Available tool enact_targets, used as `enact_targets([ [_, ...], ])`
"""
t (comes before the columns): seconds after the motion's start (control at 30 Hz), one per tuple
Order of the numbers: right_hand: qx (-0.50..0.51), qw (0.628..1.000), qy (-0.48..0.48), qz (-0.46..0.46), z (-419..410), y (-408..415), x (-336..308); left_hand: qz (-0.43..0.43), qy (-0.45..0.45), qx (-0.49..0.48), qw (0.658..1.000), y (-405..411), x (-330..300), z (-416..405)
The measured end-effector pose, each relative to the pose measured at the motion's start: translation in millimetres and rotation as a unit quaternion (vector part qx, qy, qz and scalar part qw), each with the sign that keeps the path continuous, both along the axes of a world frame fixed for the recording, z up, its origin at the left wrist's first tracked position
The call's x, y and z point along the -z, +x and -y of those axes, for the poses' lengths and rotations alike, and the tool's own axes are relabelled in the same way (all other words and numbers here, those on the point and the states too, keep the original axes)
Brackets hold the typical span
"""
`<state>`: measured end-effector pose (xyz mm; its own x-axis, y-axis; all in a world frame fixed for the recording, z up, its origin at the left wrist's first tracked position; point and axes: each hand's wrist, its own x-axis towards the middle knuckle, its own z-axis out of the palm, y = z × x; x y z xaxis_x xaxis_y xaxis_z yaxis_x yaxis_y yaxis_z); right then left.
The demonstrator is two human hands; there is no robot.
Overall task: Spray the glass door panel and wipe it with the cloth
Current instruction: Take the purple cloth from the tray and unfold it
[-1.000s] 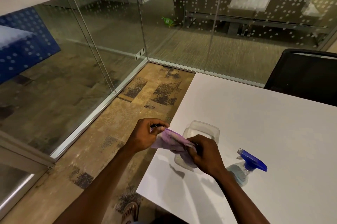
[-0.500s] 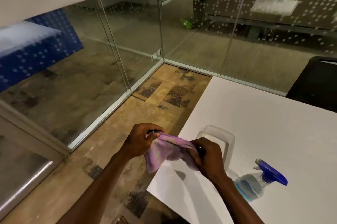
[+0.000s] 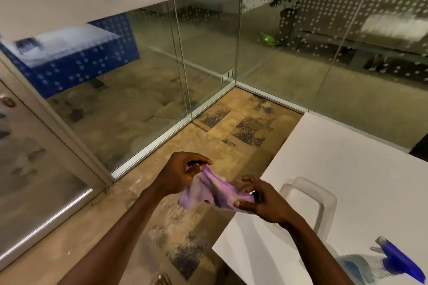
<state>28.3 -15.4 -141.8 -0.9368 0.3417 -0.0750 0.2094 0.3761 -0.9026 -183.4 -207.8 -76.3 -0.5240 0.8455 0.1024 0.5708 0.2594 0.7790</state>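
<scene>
A purple cloth [image 3: 213,193] hangs stretched between both hands, over the floor just left of the table corner. My left hand [image 3: 179,174] pinches its upper left edge. My right hand [image 3: 261,199] grips its right end. A clear spray bottle with a blue trigger [image 3: 391,261] lies on the white table [image 3: 347,169] at the lower right, untouched. The glass door panel [image 3: 39,169] with a metal frame stands at the left, and glass walls [image 3: 143,104] run beyond it to the room's corner.
A clear plastic container [image 3: 324,201] sits on the table just right of my right hand. Patterned carpet floor [image 3: 231,136] lies between the table and the glass. A dark chair edge [image 3: 420,148] shows at the far right.
The view has swung left, bringing the door panel into sight. The hands have carried the cloth off the container and table edge to above the floor and spread it wider.
</scene>
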Motion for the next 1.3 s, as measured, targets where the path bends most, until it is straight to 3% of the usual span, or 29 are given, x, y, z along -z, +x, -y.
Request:
enact_targets([
  [0.17,-0.078,0.996,0.041,-0.002,30,-48,14,-0.008,-0.004,0.013,1.000,-20,-24,28],
  [0.47,-0.133,0.987,0.085,-0.006,81,-127,26,0.003,-0.052,0.050,0.997,-58,-48,93],
  [0.57,-0.106,0.992,0.074,0.011,97,-143,20,0.008,-0.054,0.016,0.998,-75,-45,116],
  [0.83,-0.034,0.991,0.106,-0.077,113,-175,14,-0.030,-0.080,-0.097,0.992,-105,-30,168],
  [1.0,-0.033,0.971,0.171,-0.163,127,-198,1,-0.101,-0.215,-0.101,0.966,-123,-26,190],
  [1.13,-0.090,0.978,0.137,-0.129,137,-225,-4,-0.108,-0.284,-0.121,0.945,-142,-21,206],
  [1.3,-0.125,0.962,0.182,-0.161,155,-265,-15,-0.101,-0.221,-0.167,0.955,-168,-23,236],
])
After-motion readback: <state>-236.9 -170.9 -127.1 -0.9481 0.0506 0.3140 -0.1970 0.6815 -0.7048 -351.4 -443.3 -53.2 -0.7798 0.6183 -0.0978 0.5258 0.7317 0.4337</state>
